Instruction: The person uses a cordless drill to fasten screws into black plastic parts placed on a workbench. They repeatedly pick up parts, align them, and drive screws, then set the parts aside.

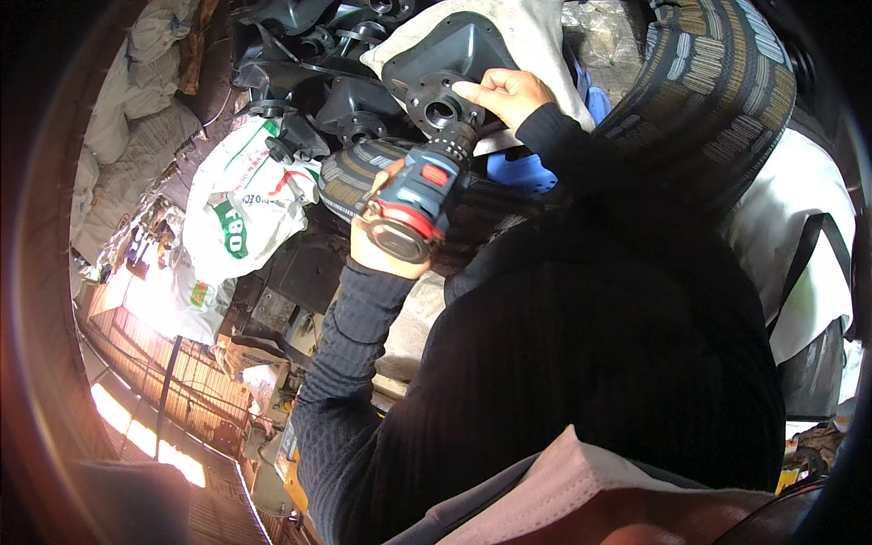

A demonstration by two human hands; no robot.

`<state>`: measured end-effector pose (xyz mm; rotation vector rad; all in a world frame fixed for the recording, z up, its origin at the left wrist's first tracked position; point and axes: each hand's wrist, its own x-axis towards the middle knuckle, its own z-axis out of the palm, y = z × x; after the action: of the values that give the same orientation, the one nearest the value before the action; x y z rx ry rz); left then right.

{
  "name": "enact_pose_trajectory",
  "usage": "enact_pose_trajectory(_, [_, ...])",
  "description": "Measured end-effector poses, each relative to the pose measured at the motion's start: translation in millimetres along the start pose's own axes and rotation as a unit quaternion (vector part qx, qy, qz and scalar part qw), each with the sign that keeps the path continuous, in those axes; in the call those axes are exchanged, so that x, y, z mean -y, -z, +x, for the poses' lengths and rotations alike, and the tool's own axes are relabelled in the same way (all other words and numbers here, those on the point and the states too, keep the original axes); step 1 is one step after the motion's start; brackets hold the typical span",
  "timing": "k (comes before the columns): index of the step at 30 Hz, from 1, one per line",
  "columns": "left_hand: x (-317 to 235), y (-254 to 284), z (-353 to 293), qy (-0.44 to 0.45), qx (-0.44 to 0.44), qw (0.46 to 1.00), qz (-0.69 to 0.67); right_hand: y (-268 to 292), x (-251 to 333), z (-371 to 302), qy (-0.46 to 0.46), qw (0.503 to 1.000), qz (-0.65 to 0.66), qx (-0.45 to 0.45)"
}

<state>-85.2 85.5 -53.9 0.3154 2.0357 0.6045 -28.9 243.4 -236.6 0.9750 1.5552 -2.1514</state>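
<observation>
The black part [463, 50] has a wide, hollow body and a thick round ring [422, 98] with a big hole. Let the ring be our mark. It is at the end of the black part that is nearer the person's chest. The wide body goes up and away from it, and a pale cloth [549, 41] is under that body.

The left hand [386, 232] has its fingers wrapped round the drill [425, 186], so it has a firm hold. That hand is below the ring and a bit to its left. The drill is long, and its long line runs up and to the right. Its round black nose [454, 139] is just below the ring, by the ring's lower right edge. I cannot tell if the tip of the drill touches the ring.

The right hand [510, 94] is nearer to the ring than the left hand is. It is on the ring's right side, with its thumb and fingertips at the edge. I cannot tell if they pinch the black part or just rest on it.

More black parts [354, 107] sit in a pile to the left of the ring. A white sack [245, 195] is farther left and lower down.
</observation>
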Motion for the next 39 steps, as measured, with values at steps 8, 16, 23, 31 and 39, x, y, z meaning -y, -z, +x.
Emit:
enact_pose_trajectory(8, [-3,-5,-15,-0.090,-0.115,0.968,0.203,9,-9,4,-0.076,0.982,0.161,-0.059])
enact_pose_trajectory(16, [-1,-33,-62,-0.239,-0.185,0.912,0.276,41,11,-37,0.016,0.826,0.513,0.233])
enact_pose_trajectory(23, [4,-34,-73,-0.276,-0.222,0.884,0.305,24,23,-48,0.043,0.883,0.373,0.281])
enact_pose_trajectory(31, [-5,-21,-75,-0.249,-0.187,0.914,0.261,13,23,-52,0.383,0.899,-0.186,0.107])
enact_pose_trajectory(39, [-5,-18,-72,-0.215,-0.175,0.927,0.251,7,23,-50,0.378,0.884,-0.264,0.077])
